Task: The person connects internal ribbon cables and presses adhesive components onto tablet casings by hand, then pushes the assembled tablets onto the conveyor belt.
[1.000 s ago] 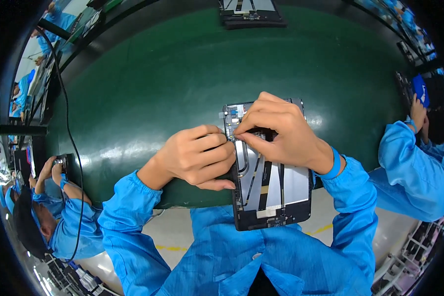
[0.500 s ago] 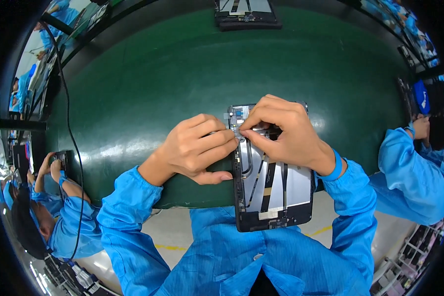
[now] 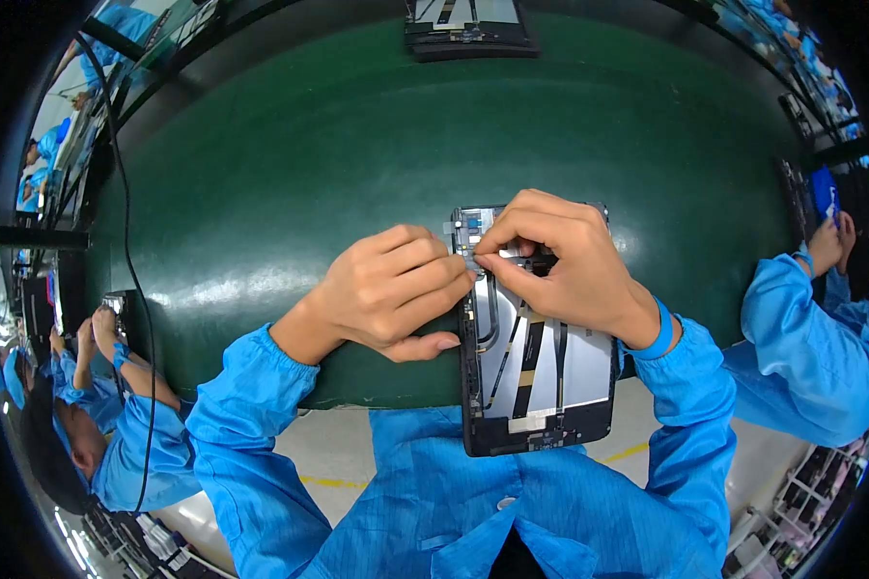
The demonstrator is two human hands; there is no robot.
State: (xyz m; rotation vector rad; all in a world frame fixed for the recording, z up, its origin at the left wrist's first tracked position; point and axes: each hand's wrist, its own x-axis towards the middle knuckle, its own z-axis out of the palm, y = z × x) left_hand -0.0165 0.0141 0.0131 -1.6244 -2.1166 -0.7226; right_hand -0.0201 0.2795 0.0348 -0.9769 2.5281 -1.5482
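An opened tablet (image 3: 574, 362) with dark edges, a silvery interior and several ribbon cables lies tilted slightly, its lower end past the table's near edge. Beside its upper left edge, my left hand (image 3: 391, 289) has bent fingers whose tips touch that edge, and the thumb is held apart from them. My right hand (image 3: 560, 256) reaches over the upper part of the tablet. Its thumb and index finger pinch together at the small parts near the upper left corner; whatever is between them is hidden. A blue band (image 3: 661, 328) circles my right wrist.
The green table (image 3: 290, 183) spreads out ahead. At its far edge lies a stack of similar opened tablets (image 3: 468, 39). A black cable (image 3: 130, 232) hangs at the left. People in blue work on both sides, one with a device (image 3: 116, 304) at the left edge.
Both hands keep nearly the same pose over the tablet, and the view has shifted a little. At the left, the neighbouring person's hands have moved closer together around the device.
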